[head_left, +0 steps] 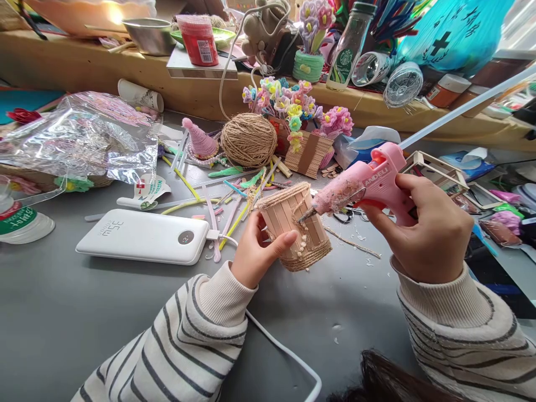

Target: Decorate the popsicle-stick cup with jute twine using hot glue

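Observation:
My left hand (266,243) grips a small wooden-stick pot (282,218) by its left side, thumb across the front. Twine wraps the pot's top and bottom rims, and a twine piece with small pale beads or knots runs down its front. The pot is tilted a little above the grey table. In my right hand (431,229) is a pink hot glue gun (372,178), with a long translucent glue stick (464,106) sticking out of its back. Its metal nozzle points left and down, at or very near the twine on the pot's front; contact is hard to tell.
A white power bank (144,237) with a cable lies left of the pot. Behind are a ball of twine (249,139), pipe-cleaner flowers (293,106), a pink cone (199,137) and scattered strips. A glass bottle (349,47) stands on the back ledge.

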Demonstrator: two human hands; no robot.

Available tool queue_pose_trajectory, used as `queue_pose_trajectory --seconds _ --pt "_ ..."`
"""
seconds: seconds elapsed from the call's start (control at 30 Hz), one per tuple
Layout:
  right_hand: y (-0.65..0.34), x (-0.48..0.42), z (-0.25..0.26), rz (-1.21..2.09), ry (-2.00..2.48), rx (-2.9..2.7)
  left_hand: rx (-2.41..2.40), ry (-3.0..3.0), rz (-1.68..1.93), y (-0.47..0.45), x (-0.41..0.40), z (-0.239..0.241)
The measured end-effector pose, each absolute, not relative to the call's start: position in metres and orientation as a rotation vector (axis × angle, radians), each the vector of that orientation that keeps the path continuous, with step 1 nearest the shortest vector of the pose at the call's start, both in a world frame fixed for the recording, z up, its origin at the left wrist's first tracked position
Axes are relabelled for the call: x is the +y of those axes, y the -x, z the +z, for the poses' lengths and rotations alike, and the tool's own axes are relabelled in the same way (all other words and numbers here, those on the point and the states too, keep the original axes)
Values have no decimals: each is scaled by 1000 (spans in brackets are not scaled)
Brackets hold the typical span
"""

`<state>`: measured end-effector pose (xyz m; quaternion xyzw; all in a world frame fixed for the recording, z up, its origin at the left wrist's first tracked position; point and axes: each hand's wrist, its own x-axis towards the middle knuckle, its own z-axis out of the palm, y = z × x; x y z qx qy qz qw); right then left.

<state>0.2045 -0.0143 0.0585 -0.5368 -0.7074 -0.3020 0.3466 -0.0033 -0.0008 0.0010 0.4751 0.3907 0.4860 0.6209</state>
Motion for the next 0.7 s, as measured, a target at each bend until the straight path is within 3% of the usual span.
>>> queue_pose_trajectory --seconds 0.7 --pt "-207 -14 58 -884 1301 -1821 961 -1094 1116 3 -1 1"
